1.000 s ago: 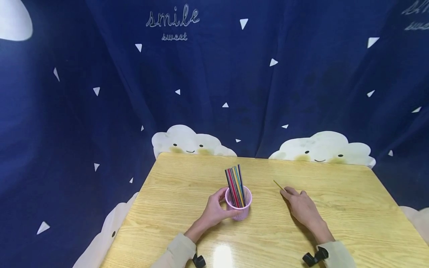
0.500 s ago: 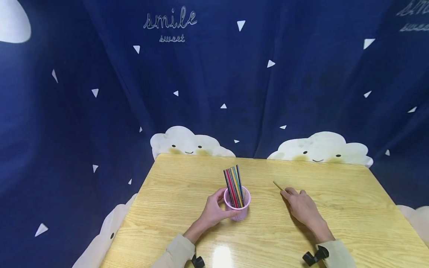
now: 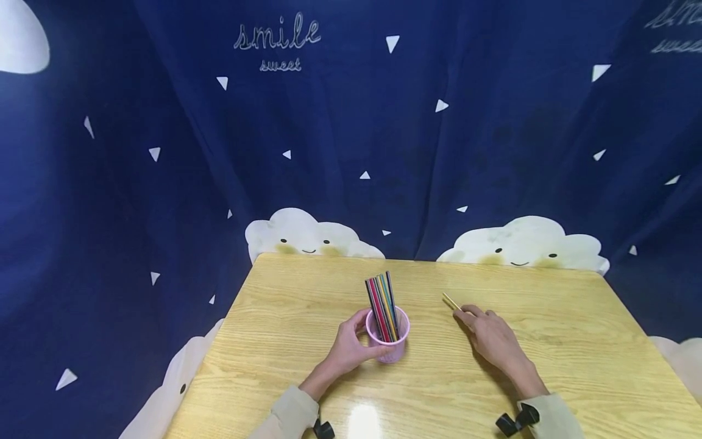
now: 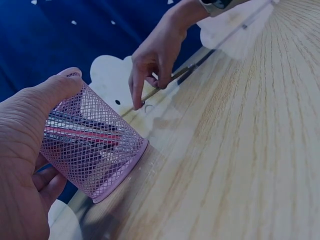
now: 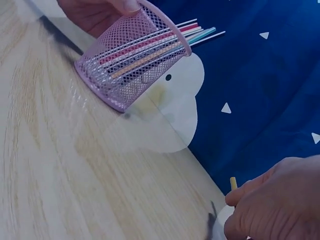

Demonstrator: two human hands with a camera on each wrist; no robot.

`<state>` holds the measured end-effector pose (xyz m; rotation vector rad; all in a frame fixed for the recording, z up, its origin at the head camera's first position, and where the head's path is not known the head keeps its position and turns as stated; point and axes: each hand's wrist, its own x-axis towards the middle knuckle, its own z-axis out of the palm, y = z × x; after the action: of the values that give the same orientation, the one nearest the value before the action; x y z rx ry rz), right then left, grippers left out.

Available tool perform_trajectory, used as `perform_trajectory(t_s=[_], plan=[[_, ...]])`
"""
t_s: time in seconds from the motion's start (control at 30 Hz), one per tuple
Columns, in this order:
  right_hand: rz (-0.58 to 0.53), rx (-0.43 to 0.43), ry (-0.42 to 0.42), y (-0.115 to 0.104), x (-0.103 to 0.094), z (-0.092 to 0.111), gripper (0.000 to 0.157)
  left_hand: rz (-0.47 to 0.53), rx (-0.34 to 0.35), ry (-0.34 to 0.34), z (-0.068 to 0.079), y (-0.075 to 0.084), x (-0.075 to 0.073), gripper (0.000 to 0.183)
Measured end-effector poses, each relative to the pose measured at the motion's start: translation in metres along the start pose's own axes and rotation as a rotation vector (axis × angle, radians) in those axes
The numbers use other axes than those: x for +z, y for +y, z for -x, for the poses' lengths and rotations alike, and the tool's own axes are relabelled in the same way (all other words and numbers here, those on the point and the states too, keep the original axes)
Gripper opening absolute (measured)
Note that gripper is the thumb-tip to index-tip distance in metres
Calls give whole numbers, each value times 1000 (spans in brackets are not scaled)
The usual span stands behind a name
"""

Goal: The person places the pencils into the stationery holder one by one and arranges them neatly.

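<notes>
A pink mesh pencil cup [image 3: 390,352] stands on the table, and my left hand [image 3: 351,349] grips it from the left, thumb at the near side of the rim. Several coloured pencils [image 3: 382,305] lean in the cup; their lower ends show through the mesh in the right wrist view. To the right of the cup, my right hand [image 3: 495,338] pinches a thin yellow pencil [image 3: 451,300] close over the table. One end of it sticks out past the fingertips towards the back left. In the left wrist view, the right hand [image 4: 157,55] appears beyond the cup [image 4: 95,140].
Both hands work over a light wooden table [image 3: 570,347]. A dark blue curtain [image 3: 340,122] with white triangles and smiling clouds hangs behind its back edge. Black wrist mounts [image 3: 518,421] sit at the cuffs of the light sleeves.
My right hand has shifted slightly left with the yellow pencil, whose free end now lies a little farther left. My left hand still holds the cup in place.
</notes>
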<state>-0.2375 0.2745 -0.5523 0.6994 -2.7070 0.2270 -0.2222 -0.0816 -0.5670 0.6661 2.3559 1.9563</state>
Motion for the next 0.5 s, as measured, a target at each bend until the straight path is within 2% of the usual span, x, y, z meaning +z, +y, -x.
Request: perform_trajectory(t_s=[0.17, 0.33, 0.5], plan=[[-81, -13, 42, -3, -3, -2, 62, 9, 2, -2, 1, 0, 0, 82], [-292, 6, 86, -9, -9, -8, 65, 9, 3, -3, 2, 0, 0, 81], [-483, 19, 196, -16, -18, -13, 65, 18, -1, 1, 1, 1, 1, 80]])
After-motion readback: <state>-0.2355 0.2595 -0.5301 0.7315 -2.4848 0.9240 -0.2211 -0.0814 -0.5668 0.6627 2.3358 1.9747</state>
